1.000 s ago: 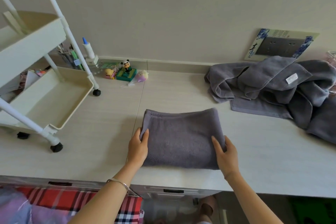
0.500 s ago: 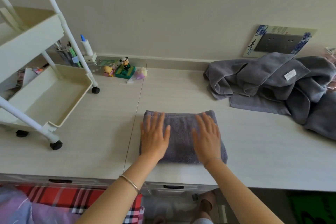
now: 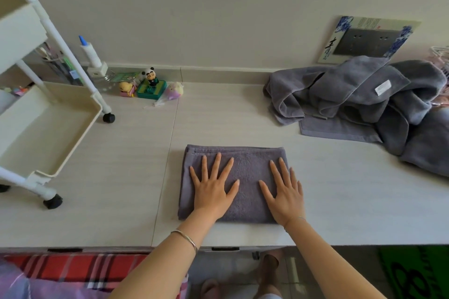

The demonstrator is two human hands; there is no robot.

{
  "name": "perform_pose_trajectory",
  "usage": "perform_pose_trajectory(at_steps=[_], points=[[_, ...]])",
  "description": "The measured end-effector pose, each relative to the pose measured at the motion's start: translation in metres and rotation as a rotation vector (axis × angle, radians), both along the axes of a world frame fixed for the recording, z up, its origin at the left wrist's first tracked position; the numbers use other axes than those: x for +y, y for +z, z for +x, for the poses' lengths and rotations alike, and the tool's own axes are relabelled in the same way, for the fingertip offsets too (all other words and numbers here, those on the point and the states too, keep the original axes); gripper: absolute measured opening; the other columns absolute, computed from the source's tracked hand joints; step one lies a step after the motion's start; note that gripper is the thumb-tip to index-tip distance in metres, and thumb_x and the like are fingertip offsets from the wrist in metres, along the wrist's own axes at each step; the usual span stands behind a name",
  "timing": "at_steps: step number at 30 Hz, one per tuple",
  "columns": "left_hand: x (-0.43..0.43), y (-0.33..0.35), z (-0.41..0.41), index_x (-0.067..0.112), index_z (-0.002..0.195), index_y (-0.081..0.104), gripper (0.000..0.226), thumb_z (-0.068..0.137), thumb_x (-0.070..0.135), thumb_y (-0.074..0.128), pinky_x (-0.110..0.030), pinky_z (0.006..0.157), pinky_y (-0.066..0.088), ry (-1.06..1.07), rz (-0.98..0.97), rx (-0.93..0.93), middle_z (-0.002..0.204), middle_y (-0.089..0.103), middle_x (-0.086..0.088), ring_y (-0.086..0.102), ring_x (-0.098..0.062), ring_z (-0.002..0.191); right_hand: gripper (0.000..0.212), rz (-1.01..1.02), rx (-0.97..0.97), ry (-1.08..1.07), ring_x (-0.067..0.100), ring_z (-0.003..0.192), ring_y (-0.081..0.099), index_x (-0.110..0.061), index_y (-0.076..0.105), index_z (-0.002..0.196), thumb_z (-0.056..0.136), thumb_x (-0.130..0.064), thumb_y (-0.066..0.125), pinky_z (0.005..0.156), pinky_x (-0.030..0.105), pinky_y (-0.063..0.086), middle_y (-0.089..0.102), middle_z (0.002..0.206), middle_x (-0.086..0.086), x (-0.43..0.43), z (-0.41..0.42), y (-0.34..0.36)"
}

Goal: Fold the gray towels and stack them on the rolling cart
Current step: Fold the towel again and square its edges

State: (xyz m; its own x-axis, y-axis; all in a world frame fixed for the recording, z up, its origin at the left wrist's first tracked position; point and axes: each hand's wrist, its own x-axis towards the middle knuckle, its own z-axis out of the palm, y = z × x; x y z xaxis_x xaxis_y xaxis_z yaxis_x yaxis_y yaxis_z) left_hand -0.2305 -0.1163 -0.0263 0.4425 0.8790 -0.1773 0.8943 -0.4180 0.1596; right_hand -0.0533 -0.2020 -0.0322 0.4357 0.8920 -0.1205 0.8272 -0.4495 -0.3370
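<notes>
One pale worktop (image 3: 340, 189) carries everything. The rolling cart (image 3: 48, 133) stands at its left end. A heap of unfolded gray towels (image 3: 359, 94) lies far right, by the wall. The folded towel (image 3: 247, 165) lies flat at the near edge, well apart from both. Its long axis appears to run left-right, with layered edges showing along the far side. The left hand (image 3: 213, 189) and right hand (image 3: 284, 192) rest palm-down on it, fingers straight and spread, gripping nothing.

Likely step: smoothing. Best done with even pressure, stroking from centre outward and keeping the corners square.
</notes>
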Motion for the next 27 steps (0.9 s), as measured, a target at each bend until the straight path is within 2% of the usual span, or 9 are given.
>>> perform_pose_trajectory(at_steps=[3, 6, 9, 13, 16, 20, 21, 23, 27], points=[[0.006, 0.002, -0.007, 0.039, 0.147, -0.014, 0.089, 0.068, 0.080, -0.009, -0.055, 0.114, -0.011, -0.004, -0.043, -0.068, 0.158, -0.018, 0.006, -0.019, -0.026, 0.144, 0.080, -0.019, 0.025, 0.029, 0.018, 0.147, -0.001, -0.043, -0.003, 0.147, 0.075, -0.078, 0.006, 0.119, 0.039, 0.009, -0.010, 0.156, -0.018, 0.003, 0.004, 0.003], [0.007, 0.012, -0.024, 0.034, 0.148, -0.014, 0.105, 0.061, 0.091, 0.001, -0.048, 0.116, -0.005, 0.082, -0.062, -0.148, 0.157, -0.019, 0.002, -0.016, -0.027, 0.145, 0.080, 0.042, 0.164, -0.006, 0.020, 0.146, 0.011, -0.034, 0.004, 0.150, 0.086, -0.069, 0.036, 0.116, 0.037, 0.017, -0.003, 0.158, -0.012, 0.003, 0.006, 0.012], [0.006, 0.025, -0.048, 0.017, 0.151, 0.000, 0.115, 0.066, 0.089, 0.028, -0.042, 0.115, 0.016, 0.313, -0.056, -0.250, 0.158, 0.008, -0.009, 0.013, -0.030, 0.144, 0.085, 0.137, 0.442, -0.247, 0.026, 0.138, 0.031, -0.022, 0.010, 0.150, 0.085, -0.048, 0.060, 0.109, 0.042, 0.032, 0.013, 0.157, 0.001, 0.001, 0.015, 0.026], [0.014, 0.040, -0.072, 0.001, 0.148, 0.012, 0.107, 0.077, 0.066, 0.059, -0.038, 0.110, 0.030, 0.615, -0.481, -0.456, 0.153, 0.024, -0.016, 0.029, -0.031, 0.138, 0.078, -0.078, 0.621, -0.419, 0.034, 0.116, 0.052, -0.010, 0.031, 0.139, 0.081, -0.049, 0.065, 0.096, 0.045, 0.046, 0.048, 0.134, 0.015, -0.006, 0.032, 0.039], [0.016, 0.044, -0.083, 0.001, 0.146, 0.016, 0.105, 0.076, 0.064, 0.062, -0.033, 0.103, 0.034, 0.602, -0.637, -0.430, 0.152, 0.028, -0.012, 0.034, -0.028, 0.136, 0.066, -0.268, 0.647, -0.355, 0.031, 0.106, 0.057, 0.000, 0.054, 0.119, 0.082, -0.054, 0.060, 0.087, 0.041, 0.053, 0.059, 0.122, 0.015, -0.011, 0.036, 0.046], [0.016, 0.043, -0.087, 0.004, 0.135, 0.043, 0.107, 0.055, 0.063, 0.081, -0.031, 0.100, 0.041, 0.640, -0.888, -0.593, 0.138, 0.050, -0.008, 0.049, -0.025, 0.124, 0.064, -0.230, 0.886, -0.410, 0.031, 0.114, 0.052, -0.004, 0.049, 0.127, 0.085, -0.051, 0.058, 0.096, 0.042, 0.047, 0.054, 0.126, 0.011, -0.015, 0.030, 0.050], [0.017, 0.043, -0.087, 0.006, 0.130, 0.051, 0.106, 0.045, 0.059, 0.088, -0.035, 0.101, 0.043, 0.693, -0.989, -0.727, 0.130, 0.059, -0.007, 0.055, -0.025, 0.118, 0.063, -0.187, 0.965, -0.429, 0.030, 0.112, 0.053, -0.006, 0.048, 0.129, 0.085, -0.049, 0.060, 0.096, 0.042, 0.047, 0.054, 0.125, 0.010, -0.015, 0.029, 0.051], [0.015, 0.056, -0.087, 0.007, 0.123, 0.059, 0.081, 0.054, 0.039, 0.088, -0.040, 0.096, 0.049, 0.767, -1.156, -0.948, 0.114, 0.068, -0.010, 0.063, -0.026, 0.107, 0.057, -0.094, 1.121, -0.449, 0.028, 0.107, 0.055, -0.012, 0.047, 0.129, 0.084, -0.043, 0.063, 0.092, 0.041, 0.049, 0.057, 0.119, 0.008, -0.016, 0.025, 0.059], [0.017, 0.097, -0.091, 0.004, 0.118, 0.061, 0.051, 0.073, 0.023, 0.075, -0.031, 0.076, 0.054, 0.694, -1.197, -1.070, 0.107, 0.071, -0.013, 0.065, -0.025, 0.102, 0.047, 0.050, 1.254, -0.370, 0.025, 0.107, 0.056, -0.018, 0.050, 0.124, 0.083, -0.037, 0.065, 0.085, 0.036, 0.050, 0.059, 0.115, 0.003, -0.013, 0.021, 0.091]])
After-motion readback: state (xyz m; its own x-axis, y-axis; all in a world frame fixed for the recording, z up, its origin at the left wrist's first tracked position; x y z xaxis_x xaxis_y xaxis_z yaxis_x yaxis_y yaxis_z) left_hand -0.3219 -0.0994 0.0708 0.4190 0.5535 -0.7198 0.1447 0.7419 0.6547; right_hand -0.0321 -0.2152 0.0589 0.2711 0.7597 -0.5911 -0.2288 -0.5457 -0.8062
